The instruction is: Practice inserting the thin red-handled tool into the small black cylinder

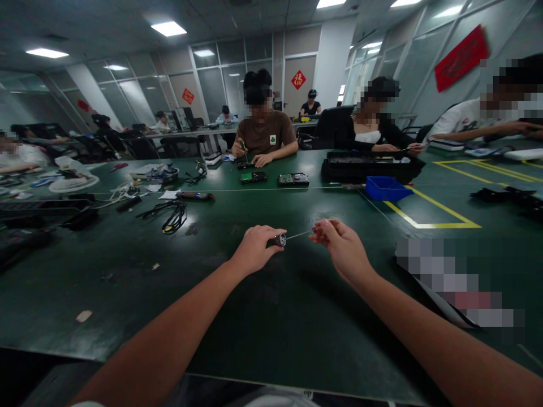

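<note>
Head view. Left hand (257,246): closed about a small cylinder (280,239), pinched between thumb and fingers, end face turned toward the right hand (339,243). Right hand: fingertips pinched narrow on a thin rod (298,234), aimed leftward at that face; tip at the cylinder, whether inside or merely against it, cannot tell. Both hands above the green table (263,316), near its middle. Ahead and left: black cable (173,219), coiled; beyond it, a slim tool (195,195), lying flat. Straight ahead: two boards, left one (253,177) and right one (293,179), side by side, apart. Ahead and right: blue bin (388,188), in front of a long black tray (373,169). Across the table: person in brown shirt (271,133), seated, head bowed.
</note>
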Demonstrator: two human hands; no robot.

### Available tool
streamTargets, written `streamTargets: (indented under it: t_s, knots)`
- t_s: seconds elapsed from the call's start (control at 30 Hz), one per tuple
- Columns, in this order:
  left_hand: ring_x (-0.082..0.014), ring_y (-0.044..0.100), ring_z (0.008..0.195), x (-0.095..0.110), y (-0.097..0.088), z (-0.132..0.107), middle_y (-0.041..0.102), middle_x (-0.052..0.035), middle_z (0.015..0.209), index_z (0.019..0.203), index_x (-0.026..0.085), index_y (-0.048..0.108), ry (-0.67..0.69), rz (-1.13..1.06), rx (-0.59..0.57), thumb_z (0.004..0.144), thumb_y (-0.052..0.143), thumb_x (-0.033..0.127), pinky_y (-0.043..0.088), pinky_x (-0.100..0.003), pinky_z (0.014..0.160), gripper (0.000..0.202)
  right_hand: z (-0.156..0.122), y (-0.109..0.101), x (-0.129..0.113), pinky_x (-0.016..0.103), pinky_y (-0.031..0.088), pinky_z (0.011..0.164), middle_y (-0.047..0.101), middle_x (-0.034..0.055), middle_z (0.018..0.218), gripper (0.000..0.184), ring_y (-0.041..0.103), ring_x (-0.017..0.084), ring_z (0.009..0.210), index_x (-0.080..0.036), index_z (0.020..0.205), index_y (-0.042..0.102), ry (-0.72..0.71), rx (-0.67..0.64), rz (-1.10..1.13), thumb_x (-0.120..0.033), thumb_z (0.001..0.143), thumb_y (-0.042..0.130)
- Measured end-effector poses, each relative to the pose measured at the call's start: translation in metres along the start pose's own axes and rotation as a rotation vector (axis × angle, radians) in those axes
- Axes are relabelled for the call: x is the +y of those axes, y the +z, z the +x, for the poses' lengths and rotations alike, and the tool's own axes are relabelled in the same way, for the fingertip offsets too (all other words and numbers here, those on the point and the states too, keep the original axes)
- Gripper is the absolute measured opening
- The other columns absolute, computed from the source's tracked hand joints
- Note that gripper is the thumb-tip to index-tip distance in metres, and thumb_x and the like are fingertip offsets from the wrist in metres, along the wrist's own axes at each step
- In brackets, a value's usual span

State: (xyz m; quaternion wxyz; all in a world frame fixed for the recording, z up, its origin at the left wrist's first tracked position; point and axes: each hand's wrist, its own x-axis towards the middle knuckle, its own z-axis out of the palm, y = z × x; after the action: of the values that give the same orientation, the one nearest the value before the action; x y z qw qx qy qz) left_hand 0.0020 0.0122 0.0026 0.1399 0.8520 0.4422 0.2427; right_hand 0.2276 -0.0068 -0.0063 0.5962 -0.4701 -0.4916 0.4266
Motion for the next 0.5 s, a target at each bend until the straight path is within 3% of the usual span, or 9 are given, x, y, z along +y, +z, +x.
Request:
streamTargets:
  t_s: [0.23,0.5]
  knots:
    - [-0.0248,0.058,0.109,-0.002,0.005,-0.001,0.069,-0.0034,0.117,0.129,0.028,0.064,0.046,0.033,-0.007,0.087,0.071,0.028,0.04,-0.044,0.098,0.043,-0.006,0.0,-0.01,0.038,0.051,0.075,0.069,0.005,0.081,0.033,0.066,0.021,0.076,-0.02,0.096,0.064,-0.159,-0.061,-0.302,-0.051,0.094,0.053]
    - [-0.0255,0.057,0.108,-0.001,0.011,-0.001,0.068,-0.0049,0.117,0.131,0.027,0.063,0.043,0.071,-0.046,0.088,0.069,0.029,0.041,-0.045,0.097,0.043,-0.012,0.001,-0.019,0.036,0.048,0.068,0.07,0.0058,0.076,0.033,0.066,0.022,0.073,-0.02,0.093,0.063,-0.205,-0.06,-0.528,-0.048,0.096,0.046]
